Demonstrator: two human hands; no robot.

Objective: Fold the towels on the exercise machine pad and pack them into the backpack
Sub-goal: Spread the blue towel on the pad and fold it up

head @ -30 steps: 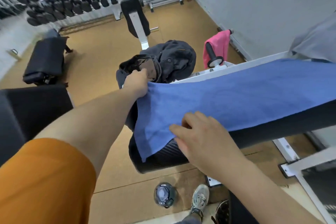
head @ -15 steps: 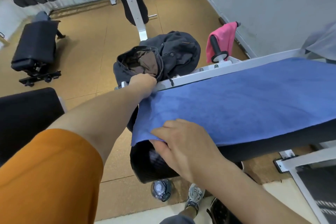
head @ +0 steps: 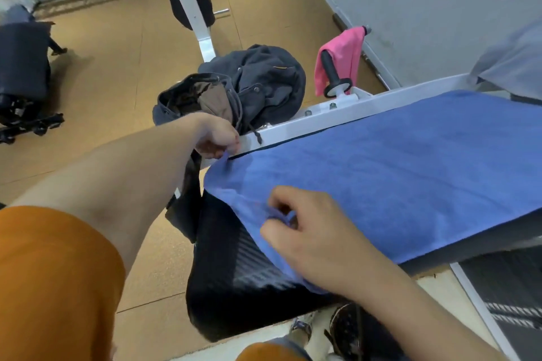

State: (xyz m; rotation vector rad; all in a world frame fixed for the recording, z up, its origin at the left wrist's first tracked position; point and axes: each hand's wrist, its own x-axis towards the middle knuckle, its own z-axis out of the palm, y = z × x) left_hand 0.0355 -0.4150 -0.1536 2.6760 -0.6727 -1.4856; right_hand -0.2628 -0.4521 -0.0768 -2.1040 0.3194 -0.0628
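1. Your left hand (head: 215, 138) pinches the far-left corner of the blue towel (head: 396, 173); your right hand (head: 316, 234) pinches a bunched fold at its near-left edge.
2. The towel lies spread along the black pad (head: 234, 281); its left edge stops short of the pad's end.
3. The backpack (head: 264, 79) sits open just beyond the white frame (head: 352, 108), near your left hand; a pink towel (head: 343, 50) drapes a handle to its right.
4. Tan floor (head: 117, 82) stretches left of the pad to a black bench (head: 23, 61).

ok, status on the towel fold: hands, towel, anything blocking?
Left hand pinching blue towel's far corner, right hand pinching near corner. Towel flat on pad, not yet folded. Backpack open beyond pad, path clear.
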